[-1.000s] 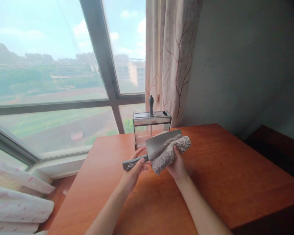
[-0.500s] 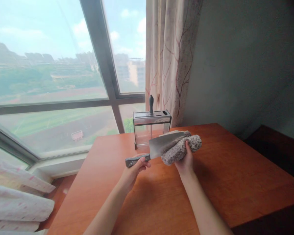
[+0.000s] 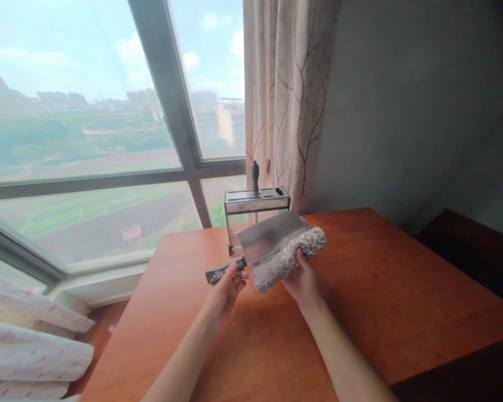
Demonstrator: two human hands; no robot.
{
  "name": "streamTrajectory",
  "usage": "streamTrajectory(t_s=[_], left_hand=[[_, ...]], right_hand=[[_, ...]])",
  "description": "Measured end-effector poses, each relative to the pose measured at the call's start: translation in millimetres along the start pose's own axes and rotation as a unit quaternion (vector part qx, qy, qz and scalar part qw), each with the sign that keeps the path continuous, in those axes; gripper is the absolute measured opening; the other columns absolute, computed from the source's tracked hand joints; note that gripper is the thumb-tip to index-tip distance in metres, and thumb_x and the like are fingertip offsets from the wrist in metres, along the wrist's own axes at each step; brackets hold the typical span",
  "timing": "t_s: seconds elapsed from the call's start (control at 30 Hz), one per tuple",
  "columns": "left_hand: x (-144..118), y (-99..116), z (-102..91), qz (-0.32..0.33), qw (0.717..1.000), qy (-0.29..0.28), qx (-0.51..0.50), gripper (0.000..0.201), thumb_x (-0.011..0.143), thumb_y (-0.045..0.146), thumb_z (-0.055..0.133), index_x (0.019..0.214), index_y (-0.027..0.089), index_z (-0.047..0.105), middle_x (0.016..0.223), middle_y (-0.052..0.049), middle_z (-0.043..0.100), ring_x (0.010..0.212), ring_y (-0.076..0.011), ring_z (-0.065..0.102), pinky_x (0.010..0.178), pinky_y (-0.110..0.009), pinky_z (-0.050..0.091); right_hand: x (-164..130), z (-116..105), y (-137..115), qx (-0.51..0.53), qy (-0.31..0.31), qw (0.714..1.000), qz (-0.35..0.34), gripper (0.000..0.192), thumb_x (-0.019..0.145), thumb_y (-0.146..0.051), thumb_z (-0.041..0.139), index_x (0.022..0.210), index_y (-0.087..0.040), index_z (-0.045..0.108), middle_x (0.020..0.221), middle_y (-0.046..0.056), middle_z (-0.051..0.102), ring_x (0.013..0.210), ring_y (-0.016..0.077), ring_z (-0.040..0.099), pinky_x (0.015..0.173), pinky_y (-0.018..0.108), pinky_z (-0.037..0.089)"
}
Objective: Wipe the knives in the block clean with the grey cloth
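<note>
Held above the table is a cleaver (image 3: 268, 237) with a broad steel blade and a dark riveted handle. My left hand (image 3: 230, 285) is closed on that handle, its thumb on top. A fluffy grey cloth (image 3: 283, 259) lies along the lower edge of the blade, bunched up. My right hand (image 3: 302, 279) grips the cloth from below, thumb over its near side and the other fingers hidden beneath. Behind the blade stands a clear-sided knife block (image 3: 257, 202) with a slotted metal top. One dark-handled tool (image 3: 255, 177) stands upright in it.
The reddish-brown wooden table (image 3: 356, 312) spreads under both arms. Beyond its far edge are a large window (image 3: 79, 139) and a patterned curtain (image 3: 287, 95). A grey wall (image 3: 402, 111) rises on the right, and a white curtain (image 3: 29, 352) hangs at lower left.
Both hands have shifted left with the cleaver and cloth. More of the blade shows above the cloth, and its face has turned more towards me. The view has moved slightly.
</note>
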State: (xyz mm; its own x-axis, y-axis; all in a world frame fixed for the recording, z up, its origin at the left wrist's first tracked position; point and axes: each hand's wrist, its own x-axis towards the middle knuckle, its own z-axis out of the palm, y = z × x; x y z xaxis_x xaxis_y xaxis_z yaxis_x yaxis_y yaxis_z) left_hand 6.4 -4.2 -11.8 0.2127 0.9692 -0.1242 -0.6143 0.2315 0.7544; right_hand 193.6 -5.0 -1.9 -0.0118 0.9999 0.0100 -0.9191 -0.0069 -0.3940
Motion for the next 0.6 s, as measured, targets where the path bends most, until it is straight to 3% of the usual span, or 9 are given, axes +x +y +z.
streamTrajectory(t_s=[0.2,0.3,0.6], left_hand=[[-7,-8,6.4,0.018,0.997,-0.022,0.072,0.026,0.076,0.032,0.071,0.096,0.018,0.064,0.086,-0.003,0.066,0.076,-0.014,0.061,0.073,-0.025,0.047],[-8,-9,8.5,0.033,0.994,-0.021,0.103,0.028,0.075,0.036,0.07,0.096,0.018,0.065,0.084,-0.005,0.066,0.075,-0.0157,0.06,0.07,-0.026,0.046],[-9,-3,15.1,0.019,0.988,-0.025,0.148,0.038,0.077,0.042,0.067,0.101,0.012,0.067,0.076,-0.009,0.065,0.066,-0.0139,0.055,0.058,-0.024,0.039]], right_hand=[[1,-4,24,-0.045,0.027,0.998,0.025,0.031,0.068,-0.032,0.077,0.095,-0.021,0.067,0.094,0.001,0.072,0.088,0.0183,0.065,0.08,0.03,0.052],[6,-6,27,-0.046,0.061,0.997,0.025,0.03,0.07,-0.034,0.075,0.095,-0.02,0.067,0.093,0.001,0.073,0.087,0.0184,0.066,0.08,0.031,0.052],[14,-9,-7,-0.032,0.128,0.987,-0.089,0.039,0.076,-0.042,0.068,0.11,-0.025,0.063,0.1,-0.001,0.072,0.094,0.0188,0.066,0.087,0.036,0.052]])
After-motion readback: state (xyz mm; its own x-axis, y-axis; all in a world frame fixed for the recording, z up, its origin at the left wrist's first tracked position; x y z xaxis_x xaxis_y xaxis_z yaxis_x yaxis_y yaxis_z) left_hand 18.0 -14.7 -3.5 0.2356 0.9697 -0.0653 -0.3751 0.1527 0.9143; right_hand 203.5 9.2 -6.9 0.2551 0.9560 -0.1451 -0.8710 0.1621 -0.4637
